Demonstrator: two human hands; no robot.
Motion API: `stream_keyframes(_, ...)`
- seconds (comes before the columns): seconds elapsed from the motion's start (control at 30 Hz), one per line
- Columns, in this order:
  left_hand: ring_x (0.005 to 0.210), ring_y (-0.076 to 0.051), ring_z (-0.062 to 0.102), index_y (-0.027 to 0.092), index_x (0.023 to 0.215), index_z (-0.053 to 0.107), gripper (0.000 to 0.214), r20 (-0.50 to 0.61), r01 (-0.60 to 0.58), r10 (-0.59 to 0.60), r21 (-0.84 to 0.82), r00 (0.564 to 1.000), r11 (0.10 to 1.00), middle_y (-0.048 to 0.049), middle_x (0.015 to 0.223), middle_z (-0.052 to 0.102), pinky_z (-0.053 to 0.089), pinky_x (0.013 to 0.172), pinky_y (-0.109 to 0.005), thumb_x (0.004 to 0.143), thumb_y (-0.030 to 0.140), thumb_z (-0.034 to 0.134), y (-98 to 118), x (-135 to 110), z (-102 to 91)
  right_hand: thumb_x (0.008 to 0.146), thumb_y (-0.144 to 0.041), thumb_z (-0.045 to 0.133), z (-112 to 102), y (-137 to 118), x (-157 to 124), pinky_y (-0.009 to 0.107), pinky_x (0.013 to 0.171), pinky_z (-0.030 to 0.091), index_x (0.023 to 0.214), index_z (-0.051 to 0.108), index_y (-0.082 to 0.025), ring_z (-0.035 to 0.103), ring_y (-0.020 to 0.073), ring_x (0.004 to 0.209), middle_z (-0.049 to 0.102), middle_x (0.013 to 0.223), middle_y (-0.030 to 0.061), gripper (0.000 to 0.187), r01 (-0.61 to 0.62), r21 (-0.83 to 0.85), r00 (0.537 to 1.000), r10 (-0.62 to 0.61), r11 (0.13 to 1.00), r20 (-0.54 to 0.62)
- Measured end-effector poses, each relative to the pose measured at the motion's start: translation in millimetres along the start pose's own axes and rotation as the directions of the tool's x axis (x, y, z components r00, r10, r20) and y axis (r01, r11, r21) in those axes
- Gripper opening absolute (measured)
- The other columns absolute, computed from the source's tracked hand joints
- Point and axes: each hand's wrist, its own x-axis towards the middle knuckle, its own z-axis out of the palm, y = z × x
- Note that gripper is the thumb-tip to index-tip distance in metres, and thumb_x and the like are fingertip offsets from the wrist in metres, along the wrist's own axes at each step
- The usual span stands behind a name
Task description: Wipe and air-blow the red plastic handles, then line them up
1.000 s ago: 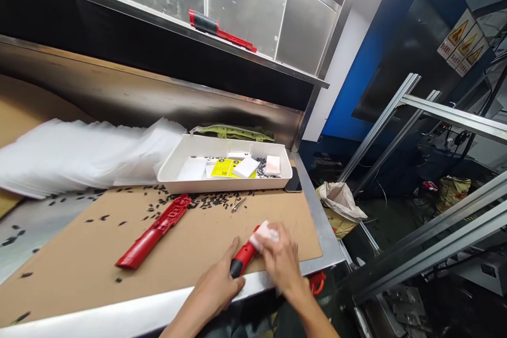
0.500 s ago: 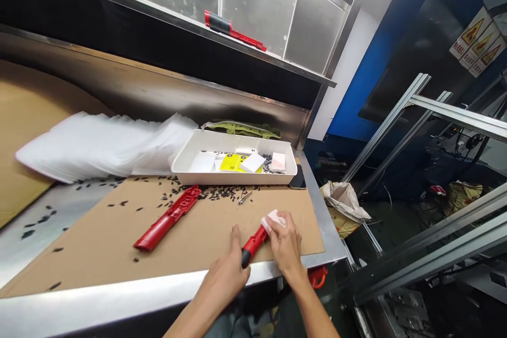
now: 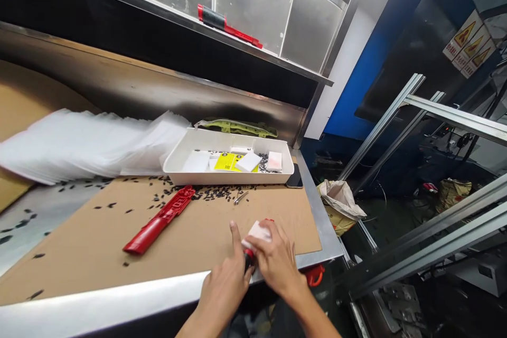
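the piece (image 3: 249,254), red and black, is between the two hands over the near edge of the board (image 3: 198,248), mostly covered by fingers, so its full shape is hard to tell. the left hand (image 3: 226,281) is curled round its black end, one finger sticking out straight. the right hand (image 3: 277,260) pinches a white pad (image 3: 256,233) against the piece. to their left a red shell (image 3: 156,224) lies slanted on the board, its far end by scattered black bits (image 3: 222,194). a small metal tool (image 3: 241,198) lies beside the bits. behind stands a white tray (image 3: 225,177) with yellow paper (image 3: 224,161) and white blocks (image 3: 247,162). a phone (image 3: 295,179) lies by its right end; white sheets (image 3: 87,142) are heaped to its left. another red and black part (image 3: 227,26) rests on the shelf (image 3: 301,71) above.
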Motion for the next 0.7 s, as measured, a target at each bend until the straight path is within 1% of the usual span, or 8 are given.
stream_keyframes(0.07,0.091,-0.051,0.065,-0.008,0.148,-0.005,0.078,-0.01,-0.007,0.007,0.018,1.0,1.0,-0.0297,0.086,0.067,0.044,0.082,-0.06,0.089,0.026,0.036,1,0,0.4,0.094,-0.024,0.053,3,-7,-4,0.048,0.09,0.053,0.117,0.068,-0.039,0.056,0.0309,0.118,0.054,0.137,0.0041,0.032,-0.034,-0.019,0.999,0.034,0.999,0.003)
stream_keyframes(0.17,0.088,-0.047,0.067,-0.01,0.147,0.001,0.069,-0.013,-0.01,0.011,0.054,1.0,0.999,-0.027,0.081,0.067,0.046,0.082,-0.058,0.091,0.019,0.027,3,0,0.7,0.096,-0.026,0.048,14,-12,-13,0.047,0.091,0.054,0.13,0.061,-0.036,0.055,0.0309,0.123,0.05,0.143,0.0078,0.038,-0.091,0.033,0.988,0.094,0.995,-0.121)
stream_keyframes(0.23,0.086,-0.046,0.068,-0.007,0.148,0.0,0.066,-0.006,-0.008,0.009,0.083,1.0,0.997,-0.0262,0.08,0.068,0.047,0.08,-0.057,0.092,0.015,0.025,4,-1,1.1,0.099,-0.029,0.041,19,-10,-11,0.046,0.094,0.053,0.135,0.057,-0.034,0.054,0.0298,0.125,0.049,0.145,0.0092,0.04,-0.162,0.096,0.97,0.176,0.982,-0.168)
stream_keyframes(0.37,0.088,-0.046,0.068,0.005,0.15,-0.006,0.07,0.002,-0.025,0.025,0.136,1.0,0.99,-0.025,0.086,0.071,0.047,0.08,-0.057,0.095,0.015,0.036,6,-1,0.7,0.098,-0.023,0.04,11,5,12,0.046,0.1,0.048,0.129,0.064,-0.027,0.058,0.0286,0.12,0.057,0.136,0.0107,0.039,-0.306,0.185,0.936,0.33,0.934,-0.12)
stream_keyframes(0.53,0.09,-0.049,0.067,0.01,0.152,0.004,0.067,0.038,-0.041,0.037,0.103,0.999,0.994,-0.0256,0.089,0.072,0.046,0.08,-0.06,0.095,0.014,0.038,3,5,-3.0,0.095,-0.024,0.044,10,17,24,0.046,0.102,0.047,0.127,0.065,-0.029,0.056,0.029,0.125,0.056,0.14,0.01,0.038,-0.279,0.252,0.937,0.32,0.927,-0.139)
stream_keyframes(0.6,0.097,-0.048,0.066,0.011,0.153,0.009,0.066,0.04,-0.067,0.066,0.033,0.997,0.997,-0.0271,0.099,0.071,0.045,0.084,-0.06,0.094,0.015,0.038,-3,8,-5.1,0.094,-0.021,0.043,14,23,28,0.049,0.103,0.045,0.125,0.067,-0.026,0.057,0.0299,0.123,0.058,0.137,0.0117,0.039,-0.261,0.287,0.934,0.317,0.922,-0.168)
stream_keyframes(0.67,0.093,-0.04,0.069,0.012,0.153,0.015,0.065,0.055,-0.092,0.097,-0.085,0.994,0.992,-0.0251,0.113,0.068,0.047,0.088,-0.053,0.093,0.018,0.04,-12,9,-6.6,0.093,-0.019,0.043,18,29,34,0.05,0.103,0.045,0.124,0.068,-0.022,0.059,0.0306,0.121,0.061,0.133,0.0143,0.04,-0.244,0.313,0.931,0.312,0.918,-0.187)
stream_keyframes(0.7,0.084,-0.035,0.071,0.011,0.153,0.017,0.064,0.072,-0.098,0.109,-0.144,0.991,0.985,-0.0221,0.111,0.069,0.051,0.084,-0.047,0.094,0.022,0.04,-17,7,-6.7,0.093,-0.019,0.043,18,31,36,0.049,0.102,0.046,0.123,0.068,-0.02,0.06,0.0301,0.12,0.062,0.131,0.015,0.039,-0.226,0.332,0.933,0.301,0.916,-0.195)
